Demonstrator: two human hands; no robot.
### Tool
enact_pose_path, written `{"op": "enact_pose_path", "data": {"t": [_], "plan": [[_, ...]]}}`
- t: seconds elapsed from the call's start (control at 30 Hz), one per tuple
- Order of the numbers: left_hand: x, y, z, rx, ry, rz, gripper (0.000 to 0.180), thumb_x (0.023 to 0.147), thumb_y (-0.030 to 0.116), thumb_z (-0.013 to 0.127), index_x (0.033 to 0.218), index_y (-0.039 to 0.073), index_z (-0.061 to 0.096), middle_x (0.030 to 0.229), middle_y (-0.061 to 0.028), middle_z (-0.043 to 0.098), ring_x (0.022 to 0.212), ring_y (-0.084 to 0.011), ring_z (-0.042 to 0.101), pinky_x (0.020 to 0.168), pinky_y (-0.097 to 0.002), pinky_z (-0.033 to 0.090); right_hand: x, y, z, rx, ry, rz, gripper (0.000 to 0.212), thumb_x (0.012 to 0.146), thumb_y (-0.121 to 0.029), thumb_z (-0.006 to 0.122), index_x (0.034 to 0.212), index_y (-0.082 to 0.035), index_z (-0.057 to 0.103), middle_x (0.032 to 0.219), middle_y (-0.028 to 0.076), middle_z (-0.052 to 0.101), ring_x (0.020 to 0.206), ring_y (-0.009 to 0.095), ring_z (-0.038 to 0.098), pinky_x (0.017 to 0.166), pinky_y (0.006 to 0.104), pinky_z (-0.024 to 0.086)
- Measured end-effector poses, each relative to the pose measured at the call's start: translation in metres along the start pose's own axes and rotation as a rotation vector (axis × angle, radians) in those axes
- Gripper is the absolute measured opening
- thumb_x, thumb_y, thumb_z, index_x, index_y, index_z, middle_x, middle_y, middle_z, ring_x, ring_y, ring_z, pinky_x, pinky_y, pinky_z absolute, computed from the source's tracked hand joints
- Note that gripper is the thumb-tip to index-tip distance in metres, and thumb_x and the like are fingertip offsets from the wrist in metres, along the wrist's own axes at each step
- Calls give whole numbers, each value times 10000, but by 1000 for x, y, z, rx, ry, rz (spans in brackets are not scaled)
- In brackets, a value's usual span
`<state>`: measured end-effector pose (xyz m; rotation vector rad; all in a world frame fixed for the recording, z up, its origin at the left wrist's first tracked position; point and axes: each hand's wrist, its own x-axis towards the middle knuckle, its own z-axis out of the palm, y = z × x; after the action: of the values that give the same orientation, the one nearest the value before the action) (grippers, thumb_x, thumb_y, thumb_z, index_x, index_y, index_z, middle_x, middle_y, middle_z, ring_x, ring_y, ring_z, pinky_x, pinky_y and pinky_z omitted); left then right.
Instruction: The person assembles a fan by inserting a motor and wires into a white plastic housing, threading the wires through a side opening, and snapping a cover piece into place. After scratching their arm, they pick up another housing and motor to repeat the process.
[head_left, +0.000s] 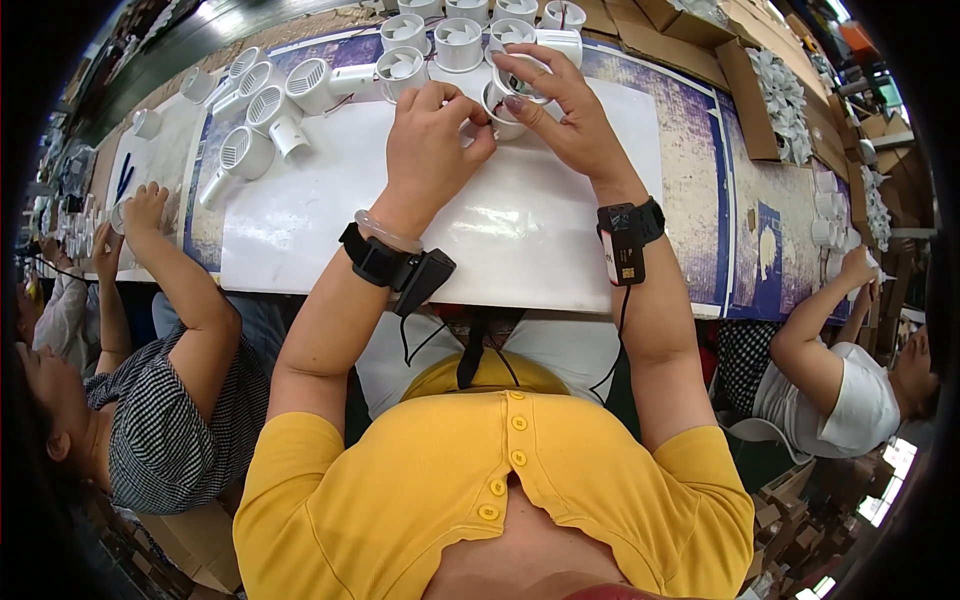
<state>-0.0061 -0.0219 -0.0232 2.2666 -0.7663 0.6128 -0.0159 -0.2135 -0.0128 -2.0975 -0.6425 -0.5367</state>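
Note:
Near the far part of the white work sheet, my right hand [568, 118] has its fingers and thumb around a white round fan housing [508, 128]. The housing's open end faces up, and something dark and reddish, perhaps wires, shows inside. Close against its left side is my left hand [432, 138], thumb and fingers pinched together; whatever sits between them is too small or hidden to name. Just beyond my hands stand several white cylindrical housings with fan blades [458, 42]. To the left lie several white handheld fan bodies with slotted grilles [268, 106].
A white sheet [400, 255] covers the table before me. At the right, a cardboard box [748, 105] holds many white plastic parts [782, 100]. Co-workers sit on both sides, one with a hand [146, 208] at the left, another with a hand [858, 266] at the right.

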Motion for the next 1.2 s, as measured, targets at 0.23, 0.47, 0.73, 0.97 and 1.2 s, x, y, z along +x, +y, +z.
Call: {"op": "enact_pose_path", "data": {"t": [0.23,0.47,0.73,0.97,1.2], "plan": [[2,-3,-1,-3,-45,-10,88,687,148,699,762,106,680,897,-47,612,898,-258,551,763,-345,486,2,1,2,-98,-26,-37,364,917,-259,598,1269,-164,602,1332,73,491,1241,249,445,1041,376,348],[0,-2,-2,-81,-30,-55,97,707,164,686,776,96,672,912,-52,615,909,-270,551,785,-360,480,4,0,5,26,5,29,353,927,-255,583,1270,-170,601,1342,71,483,1255,247,433,1044,378,344],[2,-9,2,-168,-137,-152,108,716,177,687,770,84,689,905,-65,622,911,-276,563,811,-359,473,4,0,8,53,6,38,348,935,-245,573,1274,-172,596,1350,70,474,1258,237,435,1040,365,353],[6,-13,-1,-480,-236,-358,133,716,182,699,781,65,692,887,-82,619,881,-271,579,805,-354,471,4,2,3,93,-3,19,343,940,-236,567,1276,-172,595,1353,70,465,1252,227,444,1026,350,374],[6,-13,-5,-422,-231,-192,118,718,151,694,786,55,678,857,-95,614,847,-260,594,764,-343,483,6,-2,1,198,-43,59,285,946,-204,559,1215,-164,645,1295,67,498,1197,211,477,995,336,403]]}}
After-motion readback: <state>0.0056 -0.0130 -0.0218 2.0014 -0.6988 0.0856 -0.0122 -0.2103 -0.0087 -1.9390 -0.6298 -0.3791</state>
